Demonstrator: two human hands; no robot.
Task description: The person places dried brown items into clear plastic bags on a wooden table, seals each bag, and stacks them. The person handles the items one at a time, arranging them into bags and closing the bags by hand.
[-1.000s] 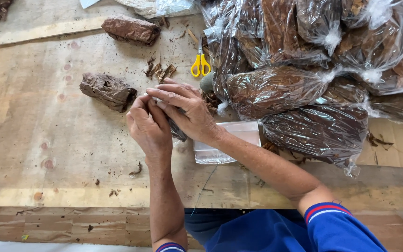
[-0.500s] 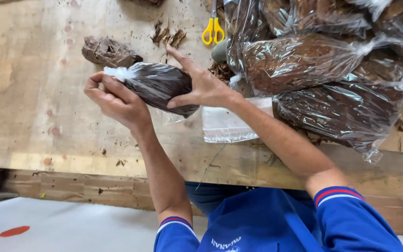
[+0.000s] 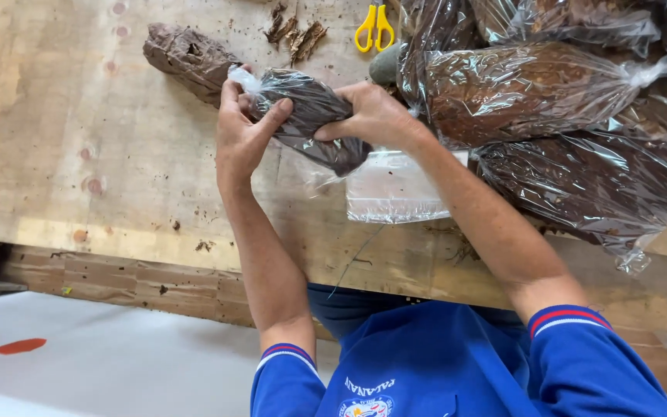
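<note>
Pale plywood (image 3: 79,154) is serving as the bench, and just above it both hands are holding a dark bundle in a clear bag (image 3: 306,116). Its long axis is running left to right, tilting slightly down rightward. The left hand (image 3: 242,133) is pinching the bag's gathered left end; the right hand (image 3: 376,116) is curling round the right end.

A small packing workshop is showing here: a rough plywood table (image 3: 79,154) is bearing a heap of filled clear bags (image 3: 550,100), loose brown bundles (image 3: 187,58), yellow scissors (image 3: 374,27) and scattered crumbs (image 3: 295,31).
</note>
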